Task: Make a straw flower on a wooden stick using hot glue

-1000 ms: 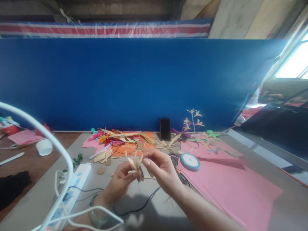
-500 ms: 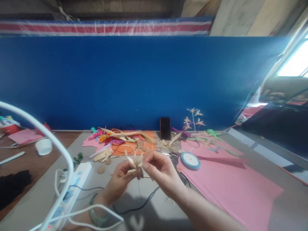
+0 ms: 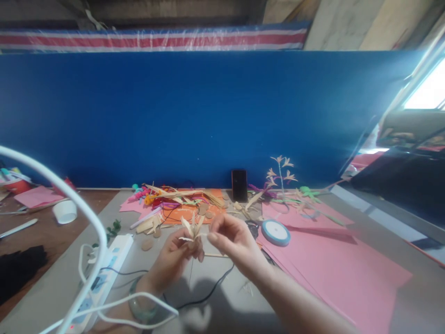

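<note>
My left hand [image 3: 170, 262] pinches the base of a pale flower [image 3: 192, 230] that looks made of dry husk strips. Its narrow petals point up and outward above my fingers. A thin dark wire-like stem hangs below the hand. My right hand [image 3: 236, 241] is closed at the flower's right side, with thumb and forefinger pressed together on the tip of one petal. On the table under the hands lies a thin pale stick [image 3: 215, 255].
A blue-rimmed tape roll [image 3: 276, 232] lies on pink sheets [image 3: 344, 269] to the right. Behind stand a phone [image 3: 239, 185] and a stem of small husk flowers [image 3: 281, 174]. A power strip [image 3: 107, 273] and white cable [image 3: 92, 213] occupy the left, near a white cup [image 3: 65, 212].
My right fingers have shifted from the flower's middle out to a petal on its right. The flower, in my left hand, now shows its petals more spread. The left hand has turned slightly.
</note>
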### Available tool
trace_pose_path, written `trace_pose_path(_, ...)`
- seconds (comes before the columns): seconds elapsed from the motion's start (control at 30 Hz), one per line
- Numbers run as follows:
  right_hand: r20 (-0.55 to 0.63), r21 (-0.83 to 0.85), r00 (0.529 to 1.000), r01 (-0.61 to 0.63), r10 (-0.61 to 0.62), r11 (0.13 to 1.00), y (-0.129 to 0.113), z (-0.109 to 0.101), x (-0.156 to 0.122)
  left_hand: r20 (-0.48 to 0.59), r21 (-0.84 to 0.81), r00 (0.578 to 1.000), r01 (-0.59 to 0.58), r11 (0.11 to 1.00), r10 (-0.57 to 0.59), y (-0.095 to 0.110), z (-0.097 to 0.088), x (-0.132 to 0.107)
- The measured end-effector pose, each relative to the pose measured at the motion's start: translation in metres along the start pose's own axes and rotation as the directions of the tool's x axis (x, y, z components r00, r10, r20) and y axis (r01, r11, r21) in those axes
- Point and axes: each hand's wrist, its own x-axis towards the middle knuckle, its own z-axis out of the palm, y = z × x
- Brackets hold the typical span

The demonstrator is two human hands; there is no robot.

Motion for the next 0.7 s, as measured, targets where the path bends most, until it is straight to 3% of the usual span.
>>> trace_pose_path(0.13,-0.108,-0.016,0.993,0.044,-0.046,0.999,-0.0008,-0.0050,0.0029,0.043,0.001,0.999,0.001,1.000,-0.001,0.0002,0.0016,-0.0010)
trace_pose_path(0.37,0.034,0.046,0.998,-0.048,0.047,0.998,0.0030,-0.0051,0.0035,0.104,0.033,0.992,0.064,0.997,-0.067,-0.0019,-0.0048,-0.0030)
trace_pose_path(0.7,-0.084,0.027,0.996,-0.034,0.036,0.999,0.0062,-0.0003,0.0039,-0.017,0.037,0.995,0.100,0.994,-0.100,-0.0007,-0.0066,-0.0018)
